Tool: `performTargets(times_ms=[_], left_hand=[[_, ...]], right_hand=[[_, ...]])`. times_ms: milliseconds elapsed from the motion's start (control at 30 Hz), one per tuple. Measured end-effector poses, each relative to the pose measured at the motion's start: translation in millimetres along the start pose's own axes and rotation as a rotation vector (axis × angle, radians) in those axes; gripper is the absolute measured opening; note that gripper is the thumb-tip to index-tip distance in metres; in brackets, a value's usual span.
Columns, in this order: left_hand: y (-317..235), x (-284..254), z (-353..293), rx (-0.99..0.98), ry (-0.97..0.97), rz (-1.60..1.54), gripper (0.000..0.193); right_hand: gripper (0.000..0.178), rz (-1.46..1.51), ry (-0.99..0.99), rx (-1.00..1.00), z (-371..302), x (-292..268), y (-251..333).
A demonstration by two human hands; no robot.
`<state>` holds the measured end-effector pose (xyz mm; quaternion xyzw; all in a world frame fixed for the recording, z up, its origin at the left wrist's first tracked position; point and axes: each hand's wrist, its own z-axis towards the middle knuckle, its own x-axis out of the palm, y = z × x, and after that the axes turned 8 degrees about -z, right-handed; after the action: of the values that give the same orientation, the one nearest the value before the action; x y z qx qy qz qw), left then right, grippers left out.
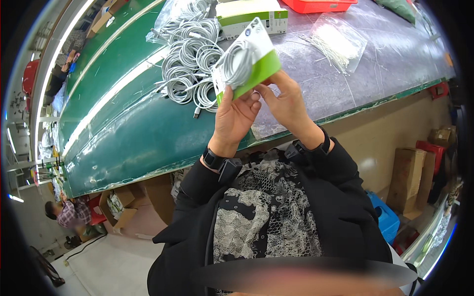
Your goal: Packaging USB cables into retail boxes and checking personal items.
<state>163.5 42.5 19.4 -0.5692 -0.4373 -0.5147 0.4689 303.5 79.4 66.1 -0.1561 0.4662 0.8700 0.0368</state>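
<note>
Both my hands hold up a white and green packaging card (265, 69) with a coiled grey cable (238, 64) lying against its face. My left hand (234, 116) grips the card's lower left edge, thumb in front beside the coil. At the lower right edge, my right hand (286, 101) pinches the card, and some of its fingers are hidden behind it. Just left of the card, a heap of coiled grey cables (185, 64) lies on the table, several of them with their plugs showing.
Behind the card stands a green and white box (276, 22) of cards. A red tray (321, 5) sits at the far edge. To the right lies a clear bag of white cable ties (338, 42). Cardboard boxes (406, 177) and a blue container (382, 217) stand on the floor. Another person (74, 212) sits far left.
</note>
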Motion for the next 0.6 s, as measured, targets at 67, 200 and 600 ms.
performTargets(times_ms=[67,200,600], left_hand=[[-1,-8,-2,-0.004,0.012,0.095,0.041],[-3,-6,-3,-0.007,-0.002,0.173,0.039],[4,2,-6,0.422,0.004,0.876,0.032]], right_hand=[[0.028,0.013,-0.006,0.083,-3,-1,-5],[0.025,0.085,0.004,0.177,-12,-1,-27],[0.052,0.436,-0.169,0.357,2,-40,-33]])
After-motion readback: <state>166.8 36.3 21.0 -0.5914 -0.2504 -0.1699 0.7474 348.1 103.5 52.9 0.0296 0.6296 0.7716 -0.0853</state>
